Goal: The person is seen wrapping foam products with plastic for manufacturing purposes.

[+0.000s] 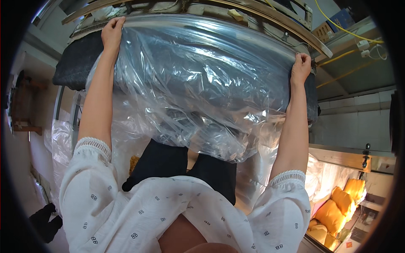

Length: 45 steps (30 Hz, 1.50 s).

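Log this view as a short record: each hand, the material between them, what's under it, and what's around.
Left hand: fingers pinching the far edge of the clear plastic sheet, toward its left end
Right hand: fingers pinching the same edge toward its right end
Sheet: stretched between both hands along the far edge, wrinkled and draping toward the lap
Under sheet: dark covered surface, showing at the left
Beyond: long wooden bar
Lower right: yellow bundles, brightly lit

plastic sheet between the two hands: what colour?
The plastic sheet is clear, see-through; shows best in head view.
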Available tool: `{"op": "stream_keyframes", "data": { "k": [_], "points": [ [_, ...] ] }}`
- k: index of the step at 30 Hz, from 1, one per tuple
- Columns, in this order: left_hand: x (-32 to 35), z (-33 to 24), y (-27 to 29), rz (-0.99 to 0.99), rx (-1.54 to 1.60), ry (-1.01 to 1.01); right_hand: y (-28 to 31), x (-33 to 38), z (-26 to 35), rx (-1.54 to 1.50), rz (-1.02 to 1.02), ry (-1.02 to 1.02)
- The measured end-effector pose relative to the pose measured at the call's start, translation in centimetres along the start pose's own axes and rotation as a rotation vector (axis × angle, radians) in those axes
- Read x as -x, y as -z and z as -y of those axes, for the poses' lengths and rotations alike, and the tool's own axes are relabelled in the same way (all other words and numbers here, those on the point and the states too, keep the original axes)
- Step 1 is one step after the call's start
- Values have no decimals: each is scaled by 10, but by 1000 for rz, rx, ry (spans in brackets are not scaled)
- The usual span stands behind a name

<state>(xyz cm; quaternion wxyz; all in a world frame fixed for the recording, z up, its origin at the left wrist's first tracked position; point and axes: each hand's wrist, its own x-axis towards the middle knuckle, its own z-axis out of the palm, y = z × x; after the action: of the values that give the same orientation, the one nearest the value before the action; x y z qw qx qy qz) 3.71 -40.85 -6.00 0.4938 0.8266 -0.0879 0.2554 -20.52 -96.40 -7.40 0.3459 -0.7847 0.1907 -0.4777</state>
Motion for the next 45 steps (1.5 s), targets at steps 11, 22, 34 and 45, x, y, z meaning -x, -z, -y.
{"op": "stream_keyframes", "data": {
  "k": [11,22,34,45],
  "points": [
    [-23,-4,-16,-25,-270,43,-18,-15,13,330,-8,-92],
    [-25,1,10,-15,-338,-9,-17,-22,11,282,-98,-164],
    [5,-19,46,-166,-51,-106,12,8,49,-31,267,-291],
    [252,-10,97,331,168,78,120,214,162,-56,870,52]
  ]
}}
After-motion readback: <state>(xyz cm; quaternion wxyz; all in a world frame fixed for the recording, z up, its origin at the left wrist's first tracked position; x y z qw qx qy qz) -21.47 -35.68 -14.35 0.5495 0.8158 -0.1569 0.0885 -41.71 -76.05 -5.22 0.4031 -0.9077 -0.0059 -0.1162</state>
